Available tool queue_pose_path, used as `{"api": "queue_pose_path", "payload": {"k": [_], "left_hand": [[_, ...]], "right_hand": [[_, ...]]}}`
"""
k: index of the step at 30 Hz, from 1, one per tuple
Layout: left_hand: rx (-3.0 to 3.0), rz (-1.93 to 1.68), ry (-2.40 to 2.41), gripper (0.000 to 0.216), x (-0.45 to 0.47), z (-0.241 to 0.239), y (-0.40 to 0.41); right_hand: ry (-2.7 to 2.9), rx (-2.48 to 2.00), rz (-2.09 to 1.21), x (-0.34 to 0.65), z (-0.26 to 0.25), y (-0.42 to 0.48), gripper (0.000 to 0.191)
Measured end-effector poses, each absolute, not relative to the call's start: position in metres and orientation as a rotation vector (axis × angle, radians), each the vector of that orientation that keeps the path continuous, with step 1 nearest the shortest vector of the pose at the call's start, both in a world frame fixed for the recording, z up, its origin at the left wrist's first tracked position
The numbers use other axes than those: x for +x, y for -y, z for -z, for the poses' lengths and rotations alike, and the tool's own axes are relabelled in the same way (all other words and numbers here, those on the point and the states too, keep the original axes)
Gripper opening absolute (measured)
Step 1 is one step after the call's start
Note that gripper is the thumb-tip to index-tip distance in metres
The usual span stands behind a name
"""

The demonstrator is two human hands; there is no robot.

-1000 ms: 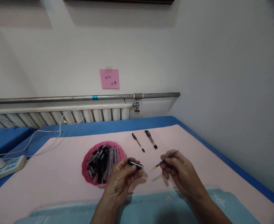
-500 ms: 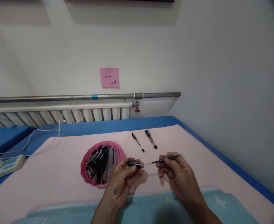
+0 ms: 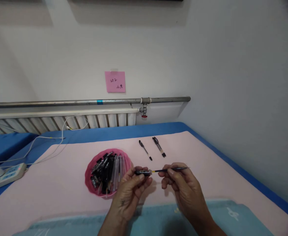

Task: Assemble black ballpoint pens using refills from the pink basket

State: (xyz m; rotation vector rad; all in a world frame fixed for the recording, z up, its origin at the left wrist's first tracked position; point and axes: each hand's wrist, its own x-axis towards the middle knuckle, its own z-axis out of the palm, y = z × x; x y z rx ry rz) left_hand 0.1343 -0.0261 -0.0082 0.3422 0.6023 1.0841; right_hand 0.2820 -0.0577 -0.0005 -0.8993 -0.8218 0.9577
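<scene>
My left hand (image 3: 131,186) pinches a short black pen cap (image 3: 142,172) with a pale printed mark and a clear right end. In my right hand (image 3: 180,183), thumb and fingers close on a thin ink refill (image 3: 161,170), dark with a yellow band towards its left end. That left end is at the cap's clear opening, with the yellow band just outside. The refill's thin right tip sticks out past my right fingers. Left of my left hand, a pink basket (image 3: 88,183) holds several black pen parts (image 3: 106,172) and clear barrels (image 3: 115,177).
Beyond my hands lie one pen (image 3: 145,150) and a small group of capped pens (image 3: 159,147) on the pink sheet (image 3: 60,177). A power strip (image 3: 9,177) and white cable (image 3: 62,131) are at left. Blue-green cloth (image 3: 85,226) covers the near edge.
My right hand has moved left, bringing the refill further into the cap; its clear end no longer shows and the yellow band is nearer the opening. My left hand has barely moved.
</scene>
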Motion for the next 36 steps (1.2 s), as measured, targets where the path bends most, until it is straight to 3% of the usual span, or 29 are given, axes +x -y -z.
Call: {"api": "queue_pose_path", "payload": {"k": [29, 36], "left_hand": [[0.291, -1.027, -0.637, 0.011, 0.133, 0.006, 0.026], [0.323, -1.019, -0.671, 0.007, 0.134, 0.007, 0.026]], "right_hand": [[1.075, -0.993, -0.816, 0.281, -0.005, 0.069, 0.006], [0.841, -0.869, -1.021, 0.282, 0.003, 0.058, 0.010]]}}
